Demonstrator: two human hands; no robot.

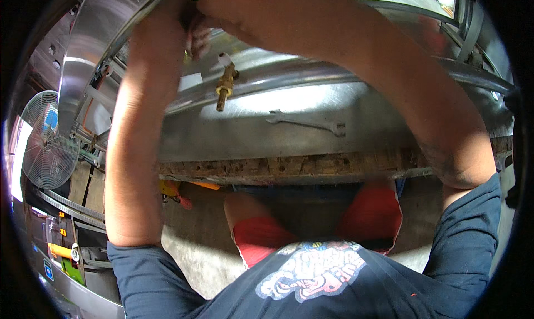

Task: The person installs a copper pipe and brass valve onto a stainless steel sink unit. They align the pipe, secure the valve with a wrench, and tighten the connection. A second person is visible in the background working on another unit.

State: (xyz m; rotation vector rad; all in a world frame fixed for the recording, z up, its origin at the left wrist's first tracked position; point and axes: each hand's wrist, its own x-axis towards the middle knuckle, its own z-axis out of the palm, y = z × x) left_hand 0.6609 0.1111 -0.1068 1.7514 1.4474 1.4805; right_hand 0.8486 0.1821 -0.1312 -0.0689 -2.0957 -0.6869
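Observation:
Both my hands meet at the top edge of the head view, in shadow and partly cut off. My left hand [196, 36] has curled fingers showing beside the wrist; what they close round is hidden. Against it, my right hand [219, 7] bends in like a fist, and its grip is hidden too. Just below them a brass valve fitting [225, 86], with white on its upper end, stands out in front of a curved metal tube. An open-ended wrench [306, 122] lies on the metal sheet, nearer my body and touched by neither hand.
A shiny metal sheet [222, 135] covers the worn wooden bench edge [278, 167] before me. A curved metal tube [311, 74] crosses it beneath my right forearm. On the left are a curved steel panel [92, 40] and a round caged fan [49, 143].

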